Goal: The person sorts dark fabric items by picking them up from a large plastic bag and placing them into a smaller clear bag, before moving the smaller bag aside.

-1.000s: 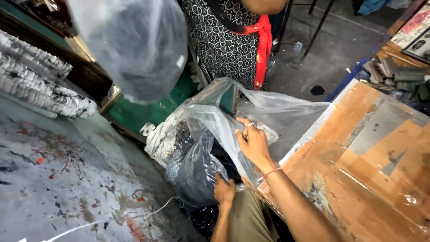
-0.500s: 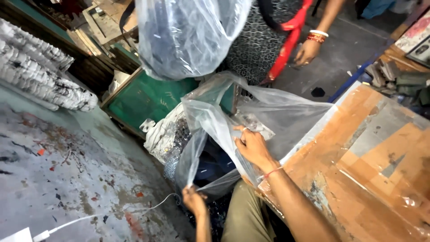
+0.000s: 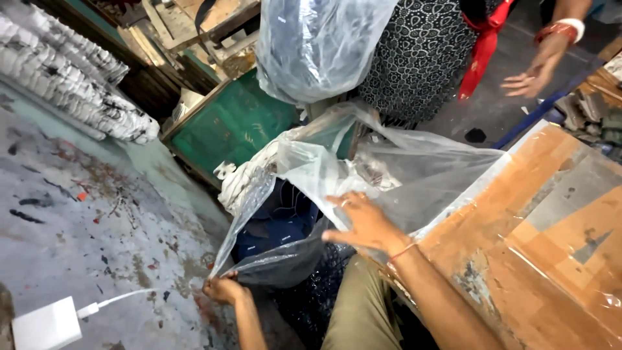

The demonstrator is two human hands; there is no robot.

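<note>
The clear plastic bag (image 3: pixel 324 168) now gapes wider over the dark blue clothes (image 3: pixel 275 223), beside the desk (image 3: pixel 538 259); my left hand (image 3: pixel 223 288) has pulled its lower edge out, pinched shut; my right hand (image 3: pixel 366 223) presses open-fingered on the upper film; another person's hand (image 3: pixel 534 71) hovers beyond.

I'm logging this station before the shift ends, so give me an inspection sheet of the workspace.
Surface: grey table, stained with paint flecks; cardboard sheet on the right, taped and scuffed.
Job's things: large clear plastic bag held open; dark blue fabric inside it.
Clutter: stack of printed white cloth on the table's far edge; green crate below.
Grippers: left hand pinches the bag's lower edge; right hand lies flat on the bag.
Cables: white charger with its cable on the table.
Surroundings: another person's hand; a second filled plastic bag.
</note>
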